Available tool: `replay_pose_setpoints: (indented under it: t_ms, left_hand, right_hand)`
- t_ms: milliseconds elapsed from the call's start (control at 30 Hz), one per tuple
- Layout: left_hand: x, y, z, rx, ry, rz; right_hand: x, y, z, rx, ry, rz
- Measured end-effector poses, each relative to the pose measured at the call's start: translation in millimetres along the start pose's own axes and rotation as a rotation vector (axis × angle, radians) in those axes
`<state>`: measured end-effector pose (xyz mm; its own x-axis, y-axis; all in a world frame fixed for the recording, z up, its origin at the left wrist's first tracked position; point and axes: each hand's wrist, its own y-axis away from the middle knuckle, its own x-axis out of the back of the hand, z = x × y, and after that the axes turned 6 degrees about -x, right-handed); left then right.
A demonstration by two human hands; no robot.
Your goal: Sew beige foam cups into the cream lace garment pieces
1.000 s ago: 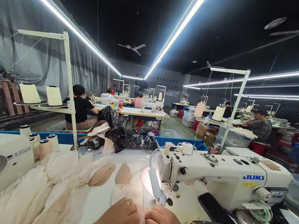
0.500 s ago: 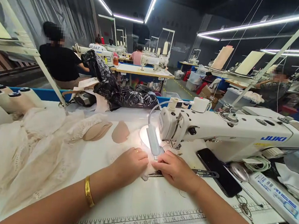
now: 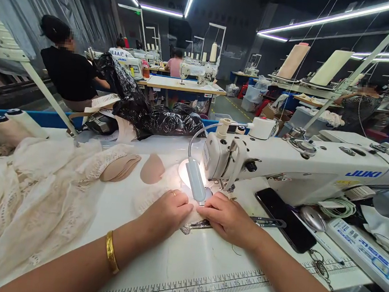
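Observation:
Both hands are at the needle area of a white sewing machine [image 3: 220, 160], on a pale, lace-like fabric piece [image 3: 145, 197]. My left hand [image 3: 171, 209] has its fingers curled and pinched on the fabric, left of the presser area. Just across from it, my right hand [image 3: 227, 217] presses thumb and fingertips together on the fabric's right edge. A grey gooseneck lamp [image 3: 195, 179] shines on the spot and hides the needle and part of the cloth. Behind the left hand lies a single tan bra pad [image 3: 153, 168], with a stack of tan pads [image 3: 118, 168] beside it.
Cream lace garments [image 3: 39, 186] are heaped at left. Thread snips [image 3: 268, 222], a black phone [image 3: 285, 219] and a box [image 3: 365, 249] lie at right. Black plastic bags [image 3: 169, 124] sit behind; a printed ruler [image 3: 198, 286] runs along the front edge. Co-workers sit farther back.
The camera view has shifted slightly, so the background sits higher and the machine looks a little different in place. Both hands keep their pinch on the fabric near the needle.

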<state>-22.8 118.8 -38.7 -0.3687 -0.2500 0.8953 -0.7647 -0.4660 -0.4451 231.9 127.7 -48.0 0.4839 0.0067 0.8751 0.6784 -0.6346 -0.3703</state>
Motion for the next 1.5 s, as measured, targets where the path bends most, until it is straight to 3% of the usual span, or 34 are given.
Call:
replay_pose_setpoints:
  t_ms: [300,633,967,1500]
  left_hand:
    - [-7.4,-3,-1,-0.009,-0.021,0.072]
    - [-3.2,-2,-1,-0.016,0.111,0.091]
    - [-13.1,-20,-39,-0.216,0.216,0.043]
    - [-11.8,-32,-64,-0.293,0.302,-0.032]
  right_hand:
    - [-2,-1,-1,-0.012,0.008,0.007]
    - [-5,-3,-3,0.065,-0.063,0.096]
    - [-6,-1,0,-0.043,-0.005,0.081]
    - [-5,1,-4,-0.159,0.089,0.000]
